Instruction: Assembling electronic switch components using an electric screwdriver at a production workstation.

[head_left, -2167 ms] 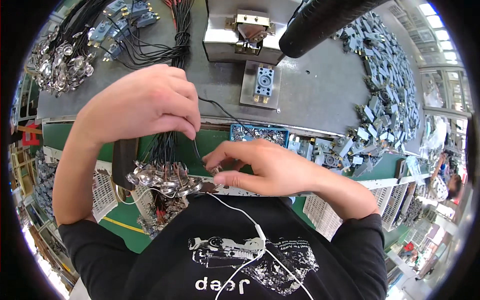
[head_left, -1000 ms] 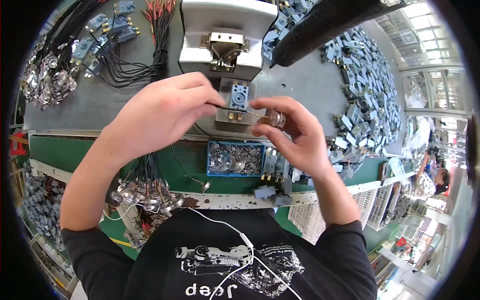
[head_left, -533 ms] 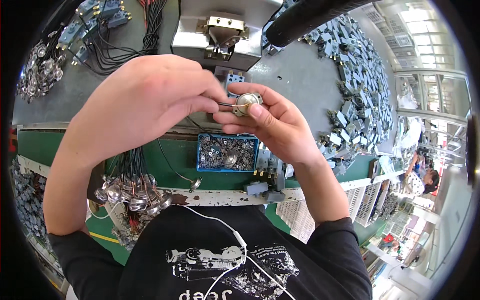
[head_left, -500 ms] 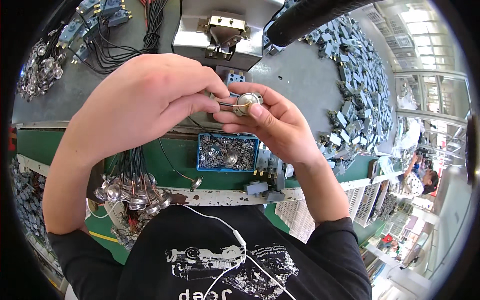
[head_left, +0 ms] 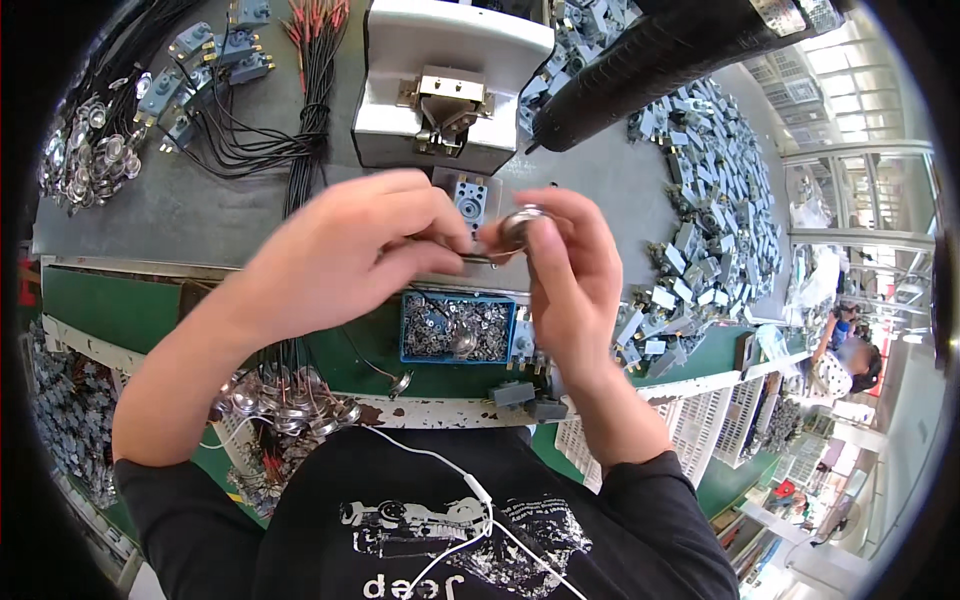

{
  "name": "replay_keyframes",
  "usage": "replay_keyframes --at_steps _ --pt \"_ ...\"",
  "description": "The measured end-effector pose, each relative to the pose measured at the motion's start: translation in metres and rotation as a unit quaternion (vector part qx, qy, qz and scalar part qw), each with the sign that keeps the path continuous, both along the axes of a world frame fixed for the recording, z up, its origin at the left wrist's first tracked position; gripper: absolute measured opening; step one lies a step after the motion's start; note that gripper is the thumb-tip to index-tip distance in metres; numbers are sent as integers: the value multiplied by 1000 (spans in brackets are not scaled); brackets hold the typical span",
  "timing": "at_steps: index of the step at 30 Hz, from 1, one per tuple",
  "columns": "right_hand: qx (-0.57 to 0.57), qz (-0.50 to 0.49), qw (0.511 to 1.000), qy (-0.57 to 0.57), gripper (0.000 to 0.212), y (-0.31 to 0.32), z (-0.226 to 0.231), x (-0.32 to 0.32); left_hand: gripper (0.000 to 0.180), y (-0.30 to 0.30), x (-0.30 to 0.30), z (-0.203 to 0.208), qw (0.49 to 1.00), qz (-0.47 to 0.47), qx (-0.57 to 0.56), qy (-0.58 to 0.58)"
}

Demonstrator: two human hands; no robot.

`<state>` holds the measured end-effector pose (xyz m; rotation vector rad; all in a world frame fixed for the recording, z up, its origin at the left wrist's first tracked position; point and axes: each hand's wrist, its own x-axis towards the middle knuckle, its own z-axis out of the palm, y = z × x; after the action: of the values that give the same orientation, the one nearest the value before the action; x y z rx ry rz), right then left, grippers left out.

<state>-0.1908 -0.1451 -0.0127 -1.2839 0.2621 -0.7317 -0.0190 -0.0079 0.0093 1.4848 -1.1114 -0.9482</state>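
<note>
Head view: the right hand [head_left: 578,285] is clamped on a round metal disc [head_left: 518,230], pinched between thumb and fingers, above the front of the bench. Opposite it, the thumb and forefinger of the left hand [head_left: 350,248] come near each other at the disc's dark wire lead [head_left: 478,258]; blur hides whether they grip it. The step in hand appears to be bringing disc and lead into line; the next move seems to call for a firm hold on the disc and a light guiding touch on the lead. Just beyond lies a blue-grey block [head_left: 470,200], before a bench machine [head_left: 400,50]; nearer the person, a blue tray [head_left: 430,359] holds small metal pieces [head_left: 425,330].
</note>
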Motion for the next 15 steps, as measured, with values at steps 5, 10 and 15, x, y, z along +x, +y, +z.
replay_keyframes --at_steps 5,10,15 --pt "9 315 898 306 23 -41 26 5 16 7 12 5 939 -58 -111 -320" --pt "-24 176 970 167 33 -21 12 -20 18 2 5 2 967 -29 -125 -219" --pt "42 250 947 198 37 -26 15 -18 20 7 7 -3 963 -25 -135 -231"
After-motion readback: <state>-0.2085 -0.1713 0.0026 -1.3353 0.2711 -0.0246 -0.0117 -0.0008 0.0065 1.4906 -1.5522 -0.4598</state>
